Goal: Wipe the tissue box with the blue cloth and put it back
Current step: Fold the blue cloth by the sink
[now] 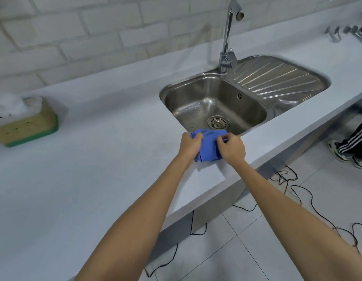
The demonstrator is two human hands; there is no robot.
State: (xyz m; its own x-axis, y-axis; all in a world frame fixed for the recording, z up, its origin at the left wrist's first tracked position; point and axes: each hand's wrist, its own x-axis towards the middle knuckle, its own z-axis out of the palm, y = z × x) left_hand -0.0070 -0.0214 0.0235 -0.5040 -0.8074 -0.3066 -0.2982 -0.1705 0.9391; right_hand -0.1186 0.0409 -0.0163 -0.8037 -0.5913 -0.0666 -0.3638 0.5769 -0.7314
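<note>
So far both hands, left hand (189, 143) and right hand (232, 148), only clutch the blue cloth (208, 147) between them. Well off to their left, the tissue box (28, 123) looks untouched; wiping and replacing it remain.

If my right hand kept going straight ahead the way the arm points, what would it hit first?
Probably the sink: the right hand, gripping the blue cloth together with the left hand, points up and left toward the basin's near rim. Depth is unclear.

Even, cool light; glare streaks the stainless steel sink basin (214, 104); wide-angle bending and soft blur toward the edges.
</note>
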